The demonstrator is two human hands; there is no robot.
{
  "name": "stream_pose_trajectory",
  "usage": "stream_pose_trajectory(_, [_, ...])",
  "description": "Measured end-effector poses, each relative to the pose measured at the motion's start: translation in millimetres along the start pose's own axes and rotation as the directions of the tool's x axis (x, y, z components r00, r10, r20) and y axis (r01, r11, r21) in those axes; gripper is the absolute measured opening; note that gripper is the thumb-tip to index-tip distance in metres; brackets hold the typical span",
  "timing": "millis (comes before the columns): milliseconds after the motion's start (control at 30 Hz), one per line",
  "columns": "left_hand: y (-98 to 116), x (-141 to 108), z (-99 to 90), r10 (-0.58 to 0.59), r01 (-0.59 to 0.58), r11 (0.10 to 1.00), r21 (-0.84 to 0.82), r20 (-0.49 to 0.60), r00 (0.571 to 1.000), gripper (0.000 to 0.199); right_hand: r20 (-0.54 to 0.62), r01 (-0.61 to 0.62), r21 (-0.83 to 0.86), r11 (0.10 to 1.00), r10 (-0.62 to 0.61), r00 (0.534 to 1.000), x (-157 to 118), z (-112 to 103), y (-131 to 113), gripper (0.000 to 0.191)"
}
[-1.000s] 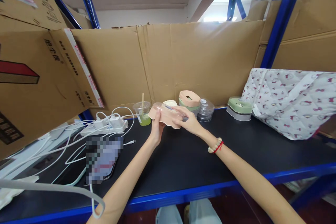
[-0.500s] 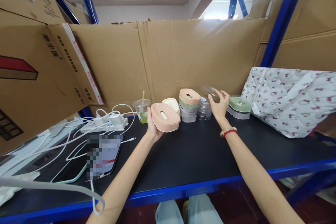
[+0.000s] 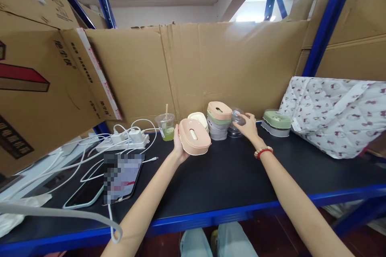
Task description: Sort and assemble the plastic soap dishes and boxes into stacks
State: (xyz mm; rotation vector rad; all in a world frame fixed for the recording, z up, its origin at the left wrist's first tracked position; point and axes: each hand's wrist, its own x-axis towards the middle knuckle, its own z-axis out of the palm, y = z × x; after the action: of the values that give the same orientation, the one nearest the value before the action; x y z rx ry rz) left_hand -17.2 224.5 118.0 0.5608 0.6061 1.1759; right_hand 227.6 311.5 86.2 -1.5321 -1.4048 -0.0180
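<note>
The right hand (image 3: 247,126), raised with a clear cover (image 3: 237,112) half a second ago, has lowered it to the clear stack (image 3: 234,132). The left hand (image 3: 178,146) is closed around the left side of a pink lid (image 3: 199,141), above the worktop (image 3: 217,184), nearer than a cream lid (image 3: 197,116). The right hand is half open, fingers curved at the cover; whether it grips, I cannot tell. A pile of coloured lids (image 3: 218,122) stands between; a cup (image 3: 165,128) sits left.

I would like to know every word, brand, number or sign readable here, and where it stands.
No text reads surely.
Cardboard box at left: Chinese-looking characters, blurred.
Its dark panel: pale characters, too blurred.
Sticker on clear stack: too small.
Cup's label: too small.
Phone screen: pixelated.
Peach container in left hand: none visible.
</note>
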Motion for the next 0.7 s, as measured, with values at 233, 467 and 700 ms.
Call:
stream_pose_trajectory(233, [-4,5,-0.2,0.073,-0.073,0.997,0.008,-0.011,0.997,0.068,-0.362,0.268,0.138,0.953,-0.204,0.91,-5,-12,-42,0.038])
stream_pose_trajectory(467, [-4,8,-2.1,0.241,-0.241,0.966,0.092,0.006,0.97,0.049,0.211,0.52,0.509,0.686,-0.685,0.697,-52,4,-92,0.064])
stream_pose_trajectory(700, [-4,7,-2.7,0.255,-0.256,0.96,0.111,0.021,0.967,0.048,0.384,0.328,0.617,0.715,-0.638,0.668,-70,19,-94,0.071])
